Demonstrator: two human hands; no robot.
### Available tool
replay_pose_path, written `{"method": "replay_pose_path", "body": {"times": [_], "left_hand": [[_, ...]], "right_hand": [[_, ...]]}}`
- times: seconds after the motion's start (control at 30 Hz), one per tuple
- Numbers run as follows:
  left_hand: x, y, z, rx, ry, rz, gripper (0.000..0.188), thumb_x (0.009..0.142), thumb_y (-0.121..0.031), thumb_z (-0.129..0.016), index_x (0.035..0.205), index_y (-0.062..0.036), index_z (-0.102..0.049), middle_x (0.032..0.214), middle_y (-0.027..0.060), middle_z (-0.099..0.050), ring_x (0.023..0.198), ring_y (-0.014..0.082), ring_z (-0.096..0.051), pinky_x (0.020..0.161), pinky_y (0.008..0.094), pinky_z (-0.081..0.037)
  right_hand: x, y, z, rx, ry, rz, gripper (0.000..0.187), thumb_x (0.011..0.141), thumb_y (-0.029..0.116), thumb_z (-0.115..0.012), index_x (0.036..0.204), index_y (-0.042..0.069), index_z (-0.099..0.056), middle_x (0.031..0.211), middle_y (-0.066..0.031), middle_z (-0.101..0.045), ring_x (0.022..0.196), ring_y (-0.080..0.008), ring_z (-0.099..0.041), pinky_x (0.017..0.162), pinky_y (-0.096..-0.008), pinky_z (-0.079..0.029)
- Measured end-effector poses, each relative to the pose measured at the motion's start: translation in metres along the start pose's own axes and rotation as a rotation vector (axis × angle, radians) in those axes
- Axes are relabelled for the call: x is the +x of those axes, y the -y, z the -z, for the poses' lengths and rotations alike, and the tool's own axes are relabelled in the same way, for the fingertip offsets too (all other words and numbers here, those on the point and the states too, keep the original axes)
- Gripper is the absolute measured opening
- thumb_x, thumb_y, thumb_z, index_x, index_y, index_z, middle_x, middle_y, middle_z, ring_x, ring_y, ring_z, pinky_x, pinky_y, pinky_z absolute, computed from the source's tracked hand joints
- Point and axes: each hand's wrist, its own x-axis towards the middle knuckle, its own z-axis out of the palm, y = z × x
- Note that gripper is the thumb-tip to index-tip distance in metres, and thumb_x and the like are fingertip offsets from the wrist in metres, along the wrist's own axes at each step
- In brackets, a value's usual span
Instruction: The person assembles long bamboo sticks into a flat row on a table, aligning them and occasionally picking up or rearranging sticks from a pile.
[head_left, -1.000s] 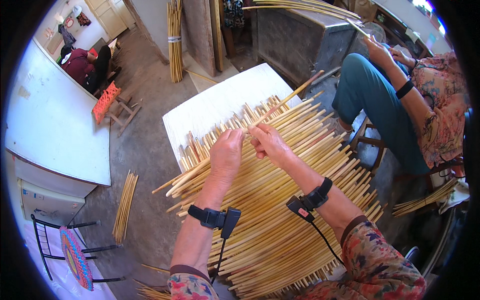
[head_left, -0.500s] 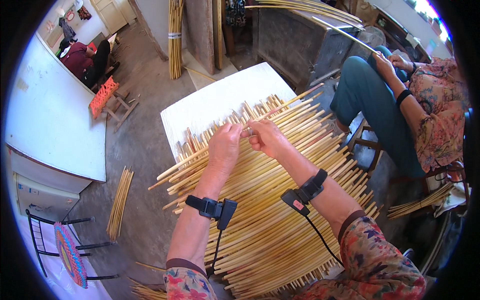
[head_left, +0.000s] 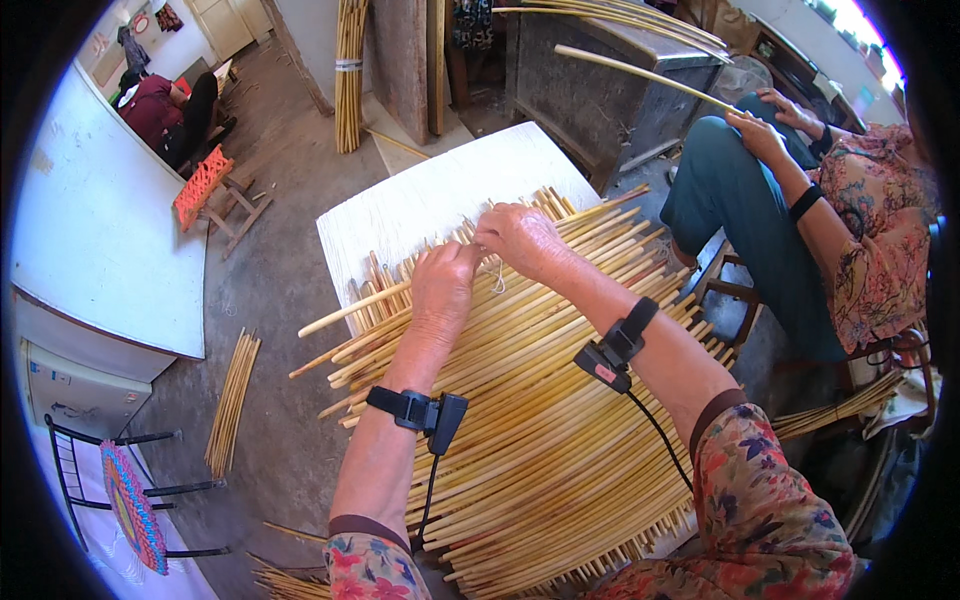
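A mat of many pale yellow cane sticks (head_left: 560,400) lies side by side before me. At its far edge my left hand (head_left: 443,287) closes its fingers on a thicker stick (head_left: 350,312), whose left end juts past the mat. Right beside it, my right hand (head_left: 522,240) is bent over the same edge, fingers pinched and pointing down; their tips are hidden. A thin white string (head_left: 499,278) dangles in a small loop just below the right hand. Both hands nearly touch.
Beneath the mat is a white board (head_left: 400,190). A seated person (head_left: 790,210) at right holds a long stick (head_left: 650,75). A tied cane bundle (head_left: 349,80) stands behind. Loose sticks (head_left: 232,400) lie on the floor at left, near a black chair (head_left: 135,500).
My right hand has turned over, knuckles up, and shifted slightly away from me. The string loop now shows below it. The stick's left end has risen slightly. The seated person's stick has swung left.
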Motion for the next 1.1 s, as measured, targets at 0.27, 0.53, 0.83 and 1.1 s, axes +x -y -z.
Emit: {"method": "replay_pose_path", "body": {"times": [0.27, 0.53, 0.83, 1.1], "left_hand": [[-0.001, 0.008, -0.002, 0.074, 0.053, -0.021, 0.006, 0.073, -0.008, -0.06, 0.079, -0.008, -0.061, 0.07, 0.0072, -0.055, 0.07, 0.0257, -0.055, 0.064, 0.0368, -0.041], [-0.007, 0.008, -0.009, 0.157, 0.062, -0.019, 0.011, 0.072, -0.008, -0.054, 0.08, -0.0072, -0.061, 0.073, 0.0069, -0.055, 0.073, 0.0235, -0.055, 0.067, 0.0342, -0.041], [-0.009, 0.013, -0.013, 0.121, 0.116, 0.078, 0.012, 0.073, -0.007, -0.051, 0.081, -0.0058, -0.06, 0.08, 0.0084, -0.055, 0.081, 0.025, -0.054, 0.069, 0.0363, -0.041], [-0.015, 0.014, -0.014, 0.157, 0.21, 0.042, 0.017, 0.074, -0.006, -0.05, 0.088, -0.004, -0.059, 0.087, 0.0086, -0.054, 0.091, 0.0264, -0.049, 0.077, 0.0388, -0.038]], "right_hand": [[0.006, -0.005, -0.032, 0.119, -0.16, -0.115, 0.018, 0.078, 0.017, -0.053, 0.074, 0.001, -0.062, 0.08, -0.019, -0.06, 0.075, -0.036, -0.057, 0.07, -0.0433, -0.045], [0.033, 0.0, -0.02, 1.04, 0.023, -0.505, 0.015, 0.086, 0.012, -0.049, 0.08, 0.002, -0.059, 0.069, -0.0054, -0.059, 0.061, -0.0147, -0.061, 0.052, -0.0278, -0.049], [0.059, 0.002, -0.01, 0.99, -0.11, -0.371, 0.016, 0.089, 0.015, -0.049, 0.084, 0.002, -0.057, 0.063, 0.0, -0.048, 0.047, -0.0056, -0.04, 0.043, -0.0214, -0.043], [0.09, -0.004, -0.005, 0.984, -0.205, -0.335, 0.016, 0.089, 0.014, -0.05, 0.079, 0.003, -0.057, 0.059, 0.0022, -0.042, 0.048, -0.0041, -0.034, 0.041, -0.02, -0.03]]}}
